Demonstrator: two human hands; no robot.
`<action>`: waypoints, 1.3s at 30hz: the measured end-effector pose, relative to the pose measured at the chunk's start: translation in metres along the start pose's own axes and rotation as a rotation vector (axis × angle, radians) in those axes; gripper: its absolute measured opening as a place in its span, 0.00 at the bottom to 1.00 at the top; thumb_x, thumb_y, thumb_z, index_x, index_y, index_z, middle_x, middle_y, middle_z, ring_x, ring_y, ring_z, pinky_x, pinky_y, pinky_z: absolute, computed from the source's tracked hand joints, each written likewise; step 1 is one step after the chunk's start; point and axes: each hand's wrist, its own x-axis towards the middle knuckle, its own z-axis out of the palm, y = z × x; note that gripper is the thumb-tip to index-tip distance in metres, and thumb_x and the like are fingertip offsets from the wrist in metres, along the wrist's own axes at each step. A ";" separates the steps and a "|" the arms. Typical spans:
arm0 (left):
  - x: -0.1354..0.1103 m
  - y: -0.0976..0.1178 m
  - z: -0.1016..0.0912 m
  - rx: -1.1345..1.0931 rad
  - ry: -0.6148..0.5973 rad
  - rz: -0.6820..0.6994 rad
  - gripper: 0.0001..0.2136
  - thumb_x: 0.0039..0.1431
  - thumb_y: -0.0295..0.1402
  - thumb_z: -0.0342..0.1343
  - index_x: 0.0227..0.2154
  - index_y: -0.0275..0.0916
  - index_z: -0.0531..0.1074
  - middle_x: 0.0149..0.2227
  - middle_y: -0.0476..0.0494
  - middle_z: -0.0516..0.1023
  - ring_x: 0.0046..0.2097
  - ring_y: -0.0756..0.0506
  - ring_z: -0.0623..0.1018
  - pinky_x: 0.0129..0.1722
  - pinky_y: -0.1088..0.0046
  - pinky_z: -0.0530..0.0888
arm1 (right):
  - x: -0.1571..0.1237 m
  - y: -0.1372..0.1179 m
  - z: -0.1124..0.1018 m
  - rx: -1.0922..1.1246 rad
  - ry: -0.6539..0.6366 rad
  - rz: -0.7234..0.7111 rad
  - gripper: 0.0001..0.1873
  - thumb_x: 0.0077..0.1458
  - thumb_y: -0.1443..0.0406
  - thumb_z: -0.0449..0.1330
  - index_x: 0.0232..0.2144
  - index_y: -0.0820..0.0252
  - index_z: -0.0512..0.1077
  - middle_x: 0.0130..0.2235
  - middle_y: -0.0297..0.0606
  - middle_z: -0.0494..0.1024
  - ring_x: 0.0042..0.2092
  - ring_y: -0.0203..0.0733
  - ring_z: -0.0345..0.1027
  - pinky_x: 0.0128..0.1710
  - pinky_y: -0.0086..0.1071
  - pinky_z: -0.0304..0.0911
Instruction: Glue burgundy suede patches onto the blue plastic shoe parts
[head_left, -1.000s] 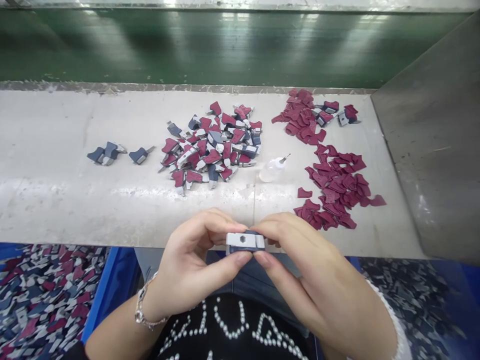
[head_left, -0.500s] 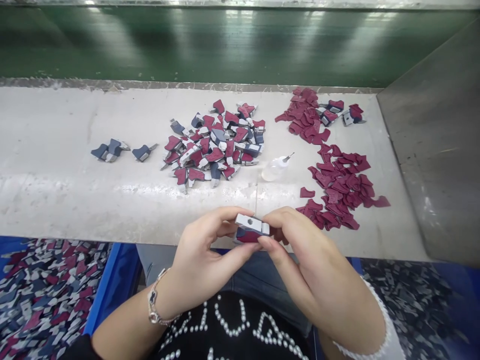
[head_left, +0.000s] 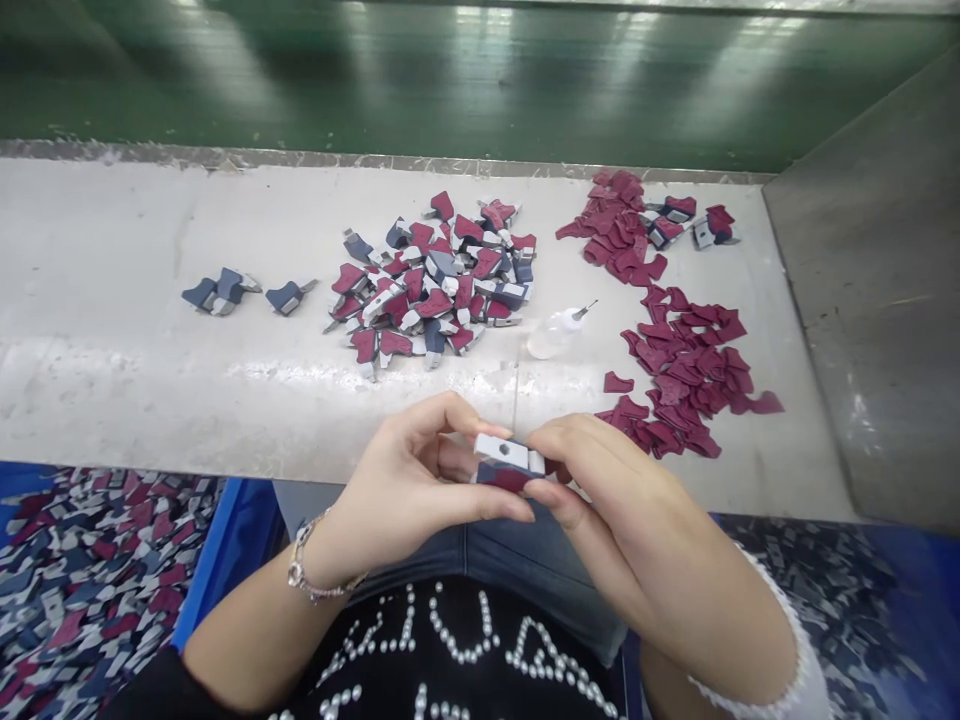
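we are looking down at a small two-tone block (head_left: pixel 507 462), held in the air right at the front edge of a pale worktop (head_left: pixel 112 260). its long axis runs almost side to side, tilted a little so the right end sits lower. a white face with a small central hole points up and away from us, and a maroon layer shows along the side facing us.

both hands are closed on it. our left hand (head_left: pixel 401 485) comes in from the left, with its thumb (head_left: pixel 499 508) pressed along the underside and its fingers (head_left: pixel 442 420) curved above, reaching toward the left end. our right hand (head_left: pixel 607 490) grips the right end, with its fingers (head_left: pixel 570 435) over the top and its thumb (head_left: pixel 547 497) below.

beyond the hands lie a mixed pile of maroon and grey pieces (head_left: pixel 427 285), loose maroon cutouts (head_left: pixel 682 365), and a small plastic bottle with a needle tip (head_left: pixel 555 335) between them. a few grey-blue pieces (head_left: pixel 221 291) sit to the left. below the worktop, a blue bin (head_left: pixel 225 560) holds many more pieces (head_left: pixel 90 590).
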 end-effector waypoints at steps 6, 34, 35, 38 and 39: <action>0.010 -0.008 -0.014 -0.058 -0.175 -0.275 0.23 0.46 0.26 0.72 0.46 0.41 0.73 0.36 0.47 0.77 0.35 0.47 0.82 0.40 0.69 0.82 | 0.011 0.004 -0.001 0.084 -0.089 0.237 0.14 0.70 0.60 0.47 0.33 0.57 0.65 0.33 0.34 0.71 0.35 0.41 0.67 0.36 0.36 0.61; -0.017 -0.003 -0.014 0.380 -0.033 0.217 0.18 0.55 0.21 0.65 0.47 0.44 0.74 0.43 0.45 0.83 0.42 0.45 0.84 0.42 0.73 0.83 | 0.003 0.002 0.001 0.139 -0.082 0.048 0.08 0.67 0.68 0.54 0.46 0.54 0.70 0.41 0.34 0.76 0.42 0.39 0.70 0.42 0.33 0.66; -0.018 -0.001 -0.014 0.407 -0.049 0.227 0.19 0.55 0.20 0.65 0.47 0.45 0.74 0.43 0.46 0.83 0.43 0.46 0.84 0.43 0.74 0.83 | 0.002 0.001 0.001 0.121 -0.083 0.033 0.08 0.67 0.68 0.53 0.47 0.55 0.69 0.41 0.35 0.76 0.43 0.40 0.70 0.42 0.34 0.66; -0.021 0.000 -0.013 0.470 -0.063 0.267 0.20 0.55 0.20 0.64 0.49 0.46 0.74 0.43 0.46 0.83 0.44 0.46 0.83 0.45 0.75 0.82 | -0.004 -0.003 0.005 0.035 -0.038 -0.017 0.09 0.67 0.70 0.52 0.47 0.58 0.68 0.42 0.38 0.74 0.45 0.42 0.69 0.43 0.36 0.67; -0.022 0.000 -0.012 0.475 -0.055 0.280 0.20 0.55 0.20 0.64 0.49 0.46 0.74 0.43 0.45 0.83 0.45 0.45 0.83 0.45 0.74 0.82 | -0.006 -0.004 0.006 0.003 -0.020 -0.027 0.09 0.67 0.71 0.51 0.47 0.58 0.67 0.42 0.39 0.74 0.44 0.42 0.69 0.43 0.36 0.67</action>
